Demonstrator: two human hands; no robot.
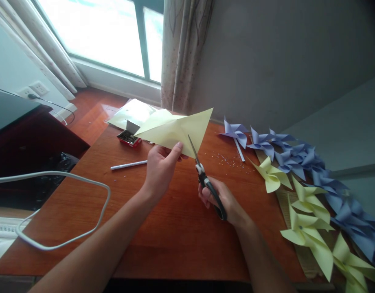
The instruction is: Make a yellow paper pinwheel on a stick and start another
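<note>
My left hand (163, 165) pinches the near edge of a creased sheet of yellow paper (172, 130), thumb on top, and holds it above the table. In my right hand (219, 195) is a pair of scissors (210, 185) with black and grey handles. Their blades lie at the paper's near right corner, the tip reaching in toward the sheet's middle. Below the paper, a thin pale stick (129, 165) lies on the table left of my left hand. A small red box (129, 138) of tiny metal pieces stands open behind it.
Several purple pinwheels (292, 158) and yellow pinwheels (309, 228) line the right side, partly on cardboard (297, 244). One purple pinwheel (234, 132) with a stick lies behind small paper bits (231, 160). A white cable (106, 203) loops over the wooden table's (163, 244) left side; a clear packet (132, 112) lies at the back.
</note>
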